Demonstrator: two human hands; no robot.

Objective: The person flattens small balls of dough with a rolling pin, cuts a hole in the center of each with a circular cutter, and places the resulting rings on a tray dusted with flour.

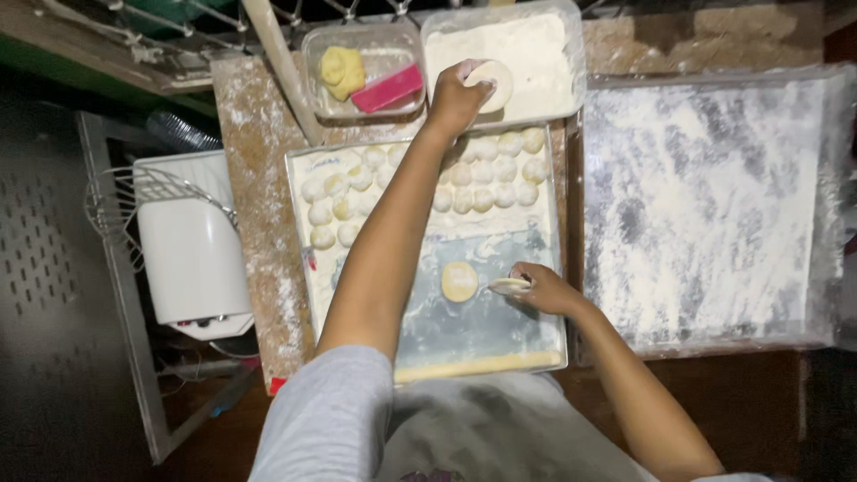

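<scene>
Over the flour tub (544, 89), the left hand (457, 96) is pressing a flattened dough disc (494, 82) down, fingers curled on it. Nearer, the right hand (540, 287) is pinching a second disc (510, 286) above the metal tray (482, 330), beside another disc (460, 281) and rows of dough balls (482, 174).
</scene>
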